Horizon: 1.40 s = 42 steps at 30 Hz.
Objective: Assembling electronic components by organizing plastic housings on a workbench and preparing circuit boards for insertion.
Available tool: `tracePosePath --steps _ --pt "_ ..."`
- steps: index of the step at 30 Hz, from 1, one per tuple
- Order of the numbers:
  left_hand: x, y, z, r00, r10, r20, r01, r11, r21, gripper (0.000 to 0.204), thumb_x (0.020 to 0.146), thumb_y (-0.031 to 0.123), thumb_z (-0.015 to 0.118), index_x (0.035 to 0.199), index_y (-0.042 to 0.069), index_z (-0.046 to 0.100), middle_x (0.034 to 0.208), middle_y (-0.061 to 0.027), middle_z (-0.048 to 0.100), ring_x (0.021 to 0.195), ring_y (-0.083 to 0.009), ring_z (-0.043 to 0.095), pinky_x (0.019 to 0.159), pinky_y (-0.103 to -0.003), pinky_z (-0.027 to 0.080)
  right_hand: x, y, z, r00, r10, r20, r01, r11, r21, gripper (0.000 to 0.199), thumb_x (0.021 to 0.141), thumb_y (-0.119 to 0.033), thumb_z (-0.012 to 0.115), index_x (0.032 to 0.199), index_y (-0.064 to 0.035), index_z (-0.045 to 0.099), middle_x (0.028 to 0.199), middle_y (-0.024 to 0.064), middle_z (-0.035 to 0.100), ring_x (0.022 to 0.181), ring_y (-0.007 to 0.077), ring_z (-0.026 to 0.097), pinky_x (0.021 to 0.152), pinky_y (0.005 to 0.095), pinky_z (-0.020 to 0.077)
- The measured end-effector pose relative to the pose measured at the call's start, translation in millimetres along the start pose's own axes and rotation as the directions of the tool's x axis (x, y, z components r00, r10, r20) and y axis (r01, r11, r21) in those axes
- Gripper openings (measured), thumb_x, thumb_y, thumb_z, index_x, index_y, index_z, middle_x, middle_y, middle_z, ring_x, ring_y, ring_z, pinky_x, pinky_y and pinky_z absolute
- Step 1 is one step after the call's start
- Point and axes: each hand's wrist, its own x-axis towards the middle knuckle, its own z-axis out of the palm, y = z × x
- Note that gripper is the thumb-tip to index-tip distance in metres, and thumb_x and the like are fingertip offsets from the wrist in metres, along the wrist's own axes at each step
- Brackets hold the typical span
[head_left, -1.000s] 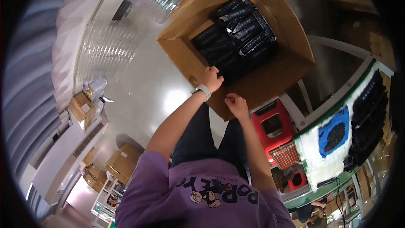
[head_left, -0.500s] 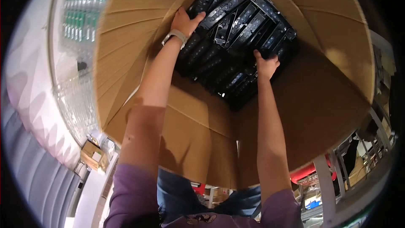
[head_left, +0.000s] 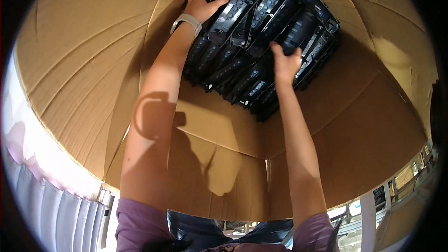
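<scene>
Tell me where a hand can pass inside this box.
Bare cardboard shows between the near edge of the black parts and the box's near rim, and right of the right forearm. Both look like walls: probably passing room only. Parts crowd the left hand and right hand.

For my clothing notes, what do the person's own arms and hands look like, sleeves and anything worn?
The left sleeve and right sleeve are purple and short, leaving the forearms uncovered. The left hand is ungloved, with a pale grey wristband. The right hand is ungloved too, its wrist bare.
</scene>
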Motion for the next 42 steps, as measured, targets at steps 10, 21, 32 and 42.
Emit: tracePosePath --steps 10,21,32,42 --pt "1.2 14.9 -3.8 0.985 -0.014 0.171 0.069 0.946 -0.318 0.121 0.062 0.062 0.071 0.140 -0.006 0.010 0.140 -0.0287 0.029 0.130 -0.0368 0.031 0.107 -0.043 0.027 25.5 -19.4 31.9 0.945 -0.306 0.117 0.327 0.843 -0.427 0.061 0.077 -0.036 0.070 0.123 -0.0025 0.048 0.107 0.0166 0.044 0.093 0.0325 0.051 0.079 0.0404 0.0478" --pt "2.4 19.4 -13.5 0.963 0.058 0.262 0.049 0.922 -0.385 0.121 0.060 0.061 0.073 0.141 -0.003 0.010 0.138 -0.0279 0.032 0.128 -0.0359 0.035 0.106 -0.039 0.029 151.9 -53.2 -43.4 0.729 -0.471 0.496 0.580 0.040 -0.814 0.070 0.068 -0.029 0.073 0.127 -0.0073 0.042 0.121 0.0172 0.047 0.105 0.0312 0.052 0.079 0.0409 0.0522" --pt "-4.7 20.2 -8.4 0.971 0.055 0.234 0.056 0.897 -0.439 0.107 0.068 0.057 0.069 0.144 0.007 0.012 0.140 -0.0217 0.033 0.129 -0.0342 0.033 0.104 -0.045 0.029 99.6 -86.0 -69.3 0.786 -0.475 0.396 0.474 0.050 -0.879 0.052 0.063 -0.033 0.077 0.103 -0.0106 0.053 0.092 0.0129 0.061 0.087 0.0300 0.061 0.069 0.0402 0.0540" --pt "0.3 2.2 -12.6 0.985 -0.006 0.172 0.095 0.852 -0.515 0.102 0.070 0.072 0.055 0.144 0.010 0.021 0.146 -0.0170 0.025 0.131 -0.0306 0.030 0.108 -0.044 0.020 -0.3 -24.8 -24.7 0.960 -0.241 0.144 0.277 0.895 -0.349 0.059 0.061 -0.036 0.082 0.095 0.0054 0.057 0.087 0.0182 0.063 0.077 0.0320 0.063 0.072 0.0385 0.0506"
